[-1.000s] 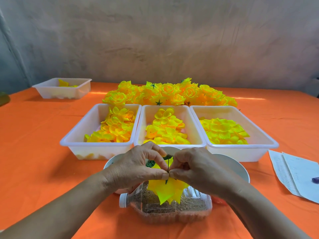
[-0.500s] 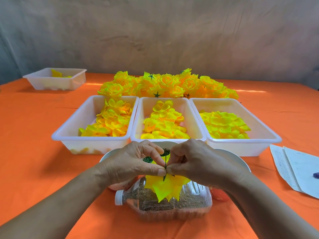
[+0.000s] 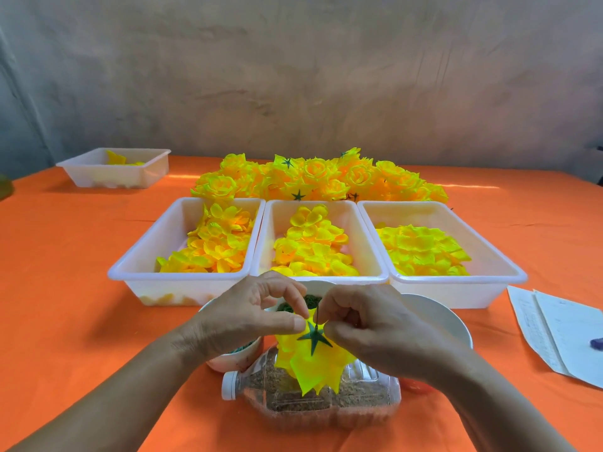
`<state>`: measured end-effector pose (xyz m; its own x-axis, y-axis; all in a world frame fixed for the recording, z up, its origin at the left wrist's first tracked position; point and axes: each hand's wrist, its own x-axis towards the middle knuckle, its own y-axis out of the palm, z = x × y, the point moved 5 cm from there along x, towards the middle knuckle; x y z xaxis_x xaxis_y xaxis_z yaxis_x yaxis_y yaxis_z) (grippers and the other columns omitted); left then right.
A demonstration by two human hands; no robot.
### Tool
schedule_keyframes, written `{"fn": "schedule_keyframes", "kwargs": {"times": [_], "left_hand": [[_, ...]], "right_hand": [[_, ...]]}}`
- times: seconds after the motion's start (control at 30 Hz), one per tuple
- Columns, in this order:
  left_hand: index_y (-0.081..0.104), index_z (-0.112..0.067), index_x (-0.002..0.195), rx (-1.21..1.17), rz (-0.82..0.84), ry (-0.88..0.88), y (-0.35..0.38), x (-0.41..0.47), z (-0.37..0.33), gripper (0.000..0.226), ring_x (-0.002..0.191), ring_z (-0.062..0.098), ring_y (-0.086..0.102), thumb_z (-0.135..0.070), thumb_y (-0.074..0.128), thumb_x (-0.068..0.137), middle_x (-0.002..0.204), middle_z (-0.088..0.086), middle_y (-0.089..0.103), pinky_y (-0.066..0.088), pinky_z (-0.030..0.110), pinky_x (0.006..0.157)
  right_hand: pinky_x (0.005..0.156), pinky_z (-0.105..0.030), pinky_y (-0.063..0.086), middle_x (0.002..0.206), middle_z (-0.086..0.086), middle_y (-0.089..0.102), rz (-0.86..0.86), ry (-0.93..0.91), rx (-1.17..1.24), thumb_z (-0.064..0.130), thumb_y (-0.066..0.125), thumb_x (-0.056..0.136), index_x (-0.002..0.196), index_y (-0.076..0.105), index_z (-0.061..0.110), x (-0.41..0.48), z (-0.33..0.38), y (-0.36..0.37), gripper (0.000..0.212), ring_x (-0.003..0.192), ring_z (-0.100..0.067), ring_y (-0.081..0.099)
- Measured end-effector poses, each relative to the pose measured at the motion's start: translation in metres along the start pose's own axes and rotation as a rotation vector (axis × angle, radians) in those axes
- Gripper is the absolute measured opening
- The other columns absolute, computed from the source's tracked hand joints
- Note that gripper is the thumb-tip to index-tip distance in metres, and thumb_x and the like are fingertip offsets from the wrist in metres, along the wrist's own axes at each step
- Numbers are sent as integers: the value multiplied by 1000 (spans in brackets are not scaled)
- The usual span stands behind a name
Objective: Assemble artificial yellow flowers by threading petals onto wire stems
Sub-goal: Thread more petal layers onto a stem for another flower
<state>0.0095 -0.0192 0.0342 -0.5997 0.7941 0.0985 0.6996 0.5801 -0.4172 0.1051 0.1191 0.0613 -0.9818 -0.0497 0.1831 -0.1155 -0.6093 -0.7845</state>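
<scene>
Centrally, the left hand [image 3: 248, 318] pinched the yellow flower [image 3: 313, 367] and the right hand [image 3: 375, 331] pinched its wire stem [image 3: 316, 316], both above a bottle [image 3: 359, 402] lying on the orange cloth [image 3: 65, 288]. A grey wall [image 3: 293, 76] stood behind. A green star calyx [image 3: 314, 336], unseen earlier, had come into view on the petals.

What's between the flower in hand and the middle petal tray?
In the head view, a small white bowl of dark green pieces sits between the held flower and the middle tray.
</scene>
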Motion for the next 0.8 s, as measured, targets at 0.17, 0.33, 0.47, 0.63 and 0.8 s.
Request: {"fn": "schedule_keyframes", "kwargs": {"times": [0.17, 0.33, 0.47, 0.63, 0.8], "left_hand": [[64, -35, 76, 65, -34, -18, 7, 4, 7, 17, 117, -1, 56, -35, 65, 59, 112, -17, 65, 37, 32, 108], [65, -27, 70, 22, -147, -35, -5, 9, 11, 11, 104, -4, 61, -22, 61, 61, 105, -14, 70, 41, 21, 92], [66, -27, 68, 9, -166, -37, -5, 15, 17, 11, 103, -4, 61, -20, 61, 62, 103, -13, 71, 40, 18, 94], [66, -25, 67, -56, -163, -58, 2, 20, 25, 12, 94, 1, 67, -18, 61, 59, 99, -18, 70, 49, 15, 68], [66, -26, 69, -63, -120, -36, 7, 17, 24, 14, 91, 5, 65, -27, 61, 56, 100, -7, 70, 50, 28, 79]], "right_hand": [[54, -18, 34, 60, 20, 54, -43, -58, -60, 29, 61, 82, 73, 61, 29, 1, 6, 6, 9, 60, -3, 50], [58, -17, 40, 70, 14, 61, -36, -79, -145, 30, 63, 83, 82, 66, 25, 2, 13, 7, 6, 68, -2, 53], [63, -22, 45, 75, 11, 64, -26, -27, -146, 29, 63, 84, 83, 67, 25, 7, 12, 7, 6, 72, -6, 55], [61, -19, 41, 76, 10, 64, -4, -28, -140, 29, 64, 85, 87, 68, 24, 6, 11, 8, 7, 71, -6, 54], [63, -21, 43, 77, 9, 65, 17, -10, -114, 31, 64, 85, 87, 67, 26, 5, 11, 6, 6, 72, -6, 55]]}}
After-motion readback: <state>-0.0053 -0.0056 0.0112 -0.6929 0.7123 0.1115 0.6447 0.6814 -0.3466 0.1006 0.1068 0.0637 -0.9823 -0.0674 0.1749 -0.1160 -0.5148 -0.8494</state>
